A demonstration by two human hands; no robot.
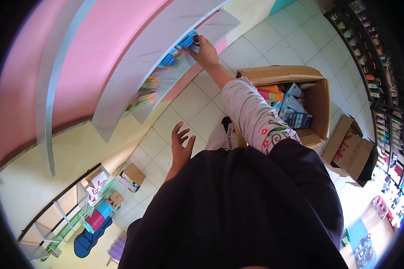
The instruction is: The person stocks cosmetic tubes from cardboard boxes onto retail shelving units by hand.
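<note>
At the upper middle, my right hand [205, 52] reaches to the lower wall shelf [177, 71], its fingers closed on a blue packet [188, 39]. Beside it on that shelf lies another blue packet [168, 60], with green packets [141, 103] farther along. My left hand [181, 145] hangs over the tiled floor, fingers apart and holding nothing. Below my right arm stands an open cardboard box [322, 105] with orange tubes, blue packets and a dark blue box [299, 120] inside.
A second open carton [348, 150] is on the floor at the right. Dark racks of goods [368, 58] line the right side. A small carton [133, 174] and a shelf unit [54, 215] are at lower left. Bare shelves [134, 49] run above the packets.
</note>
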